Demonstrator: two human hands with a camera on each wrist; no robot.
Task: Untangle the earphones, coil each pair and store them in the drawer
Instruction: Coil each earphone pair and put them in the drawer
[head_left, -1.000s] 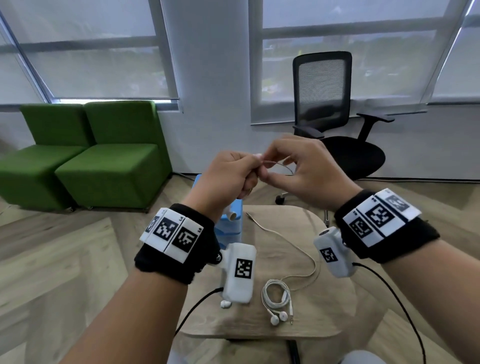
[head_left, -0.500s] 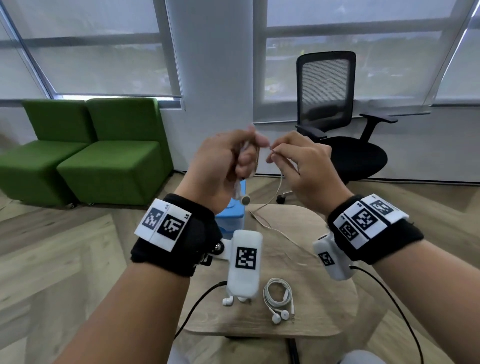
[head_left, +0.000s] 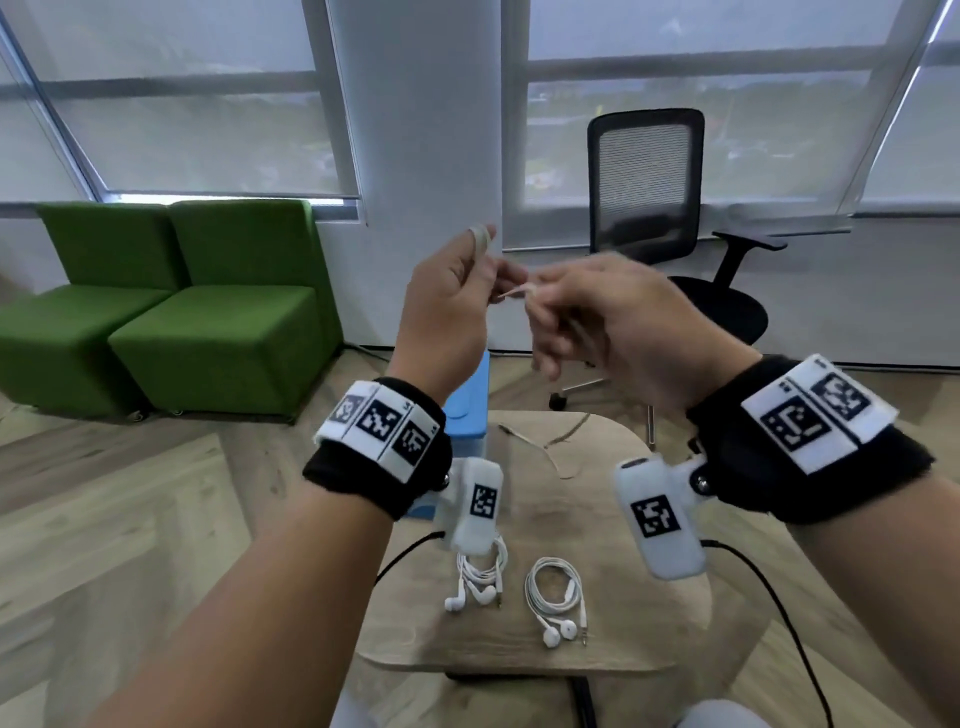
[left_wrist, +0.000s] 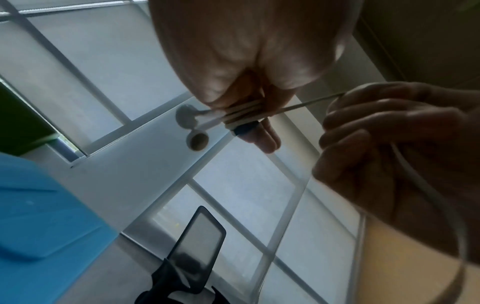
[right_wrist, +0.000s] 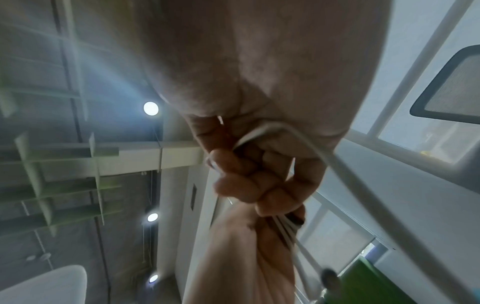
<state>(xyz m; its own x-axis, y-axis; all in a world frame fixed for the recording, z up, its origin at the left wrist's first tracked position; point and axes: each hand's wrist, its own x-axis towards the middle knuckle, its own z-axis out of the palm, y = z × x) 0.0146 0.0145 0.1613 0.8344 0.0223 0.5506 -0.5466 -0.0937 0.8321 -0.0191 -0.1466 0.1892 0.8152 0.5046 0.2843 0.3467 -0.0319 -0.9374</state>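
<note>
Head view shows both hands raised above the wooden table (head_left: 613, 525): the left hand (head_left: 447, 312) has white earphone cord (left_wrist: 244, 115) wound round its fingers, earbuds dangling. The right hand (head_left: 613, 317) pinches the cord's free run. Two coiled earphone pairs (head_left: 556, 597) lie on the table's near edge.

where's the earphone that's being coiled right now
In the head view it is up in the air above the table, wound round the left hand fingers, its cable running to the right hand.

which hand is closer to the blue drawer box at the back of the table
Left. The left hand is raised just above the blue drawer box, its wrist over it; the right hand is raised farther to the right, over the table.
</note>
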